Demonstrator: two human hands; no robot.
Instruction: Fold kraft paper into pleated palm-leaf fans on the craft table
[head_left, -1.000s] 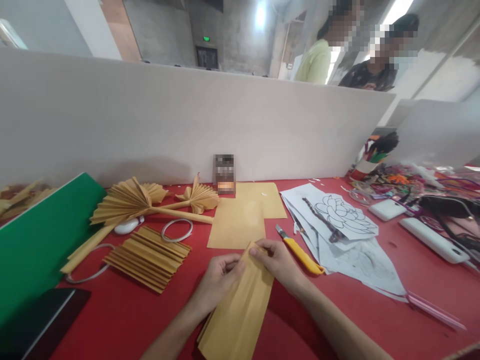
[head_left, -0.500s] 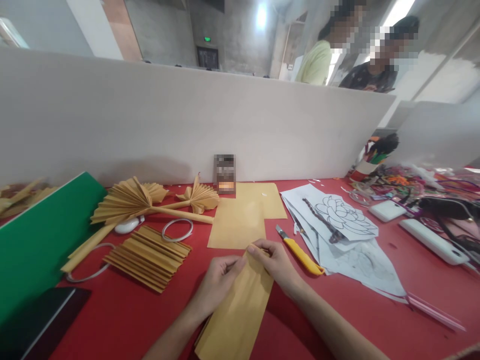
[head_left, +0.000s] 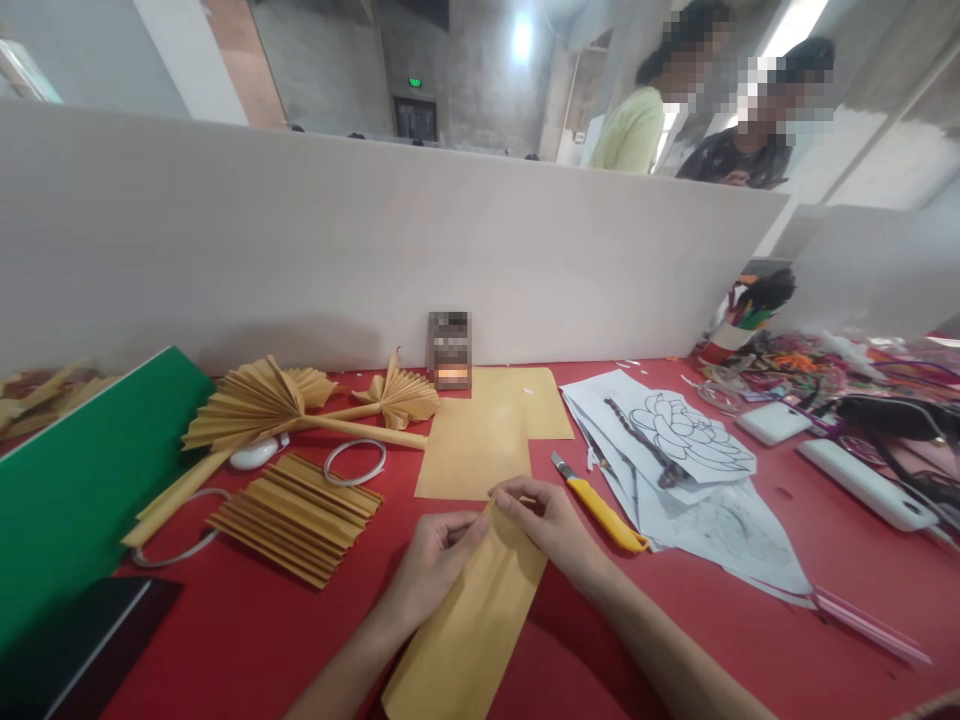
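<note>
A long strip of folded tan paper (head_left: 480, 620) slants from the near table edge up to my fingers. My left hand (head_left: 442, 555) pinches its left edge near the far end. My right hand (head_left: 544, 520) grips the far right corner, thumb on top and fingers curled behind. Beyond them lie flat sheets of the same tan paper (head_left: 472, 450). To the left rests an accordion-pleated tan sheet (head_left: 296, 520), with pleated paper fans on rolled stems (head_left: 251, 400) behind it. A yellow utility knife (head_left: 604, 512) lies right of my right hand, blade showing.
On the red table (head_left: 675, 640), line drawings on white paper (head_left: 690, 450) lie at right, near a white power bank (head_left: 866, 482) and a pen cup (head_left: 727, 340). A green board (head_left: 97, 480) leans at left. Behind stands a white partition (head_left: 375, 240); two people are beyond it.
The near end of the folded paper has swung slightly left, and its surface looks flatter. Both hands keep their pinch and have barely moved.
</note>
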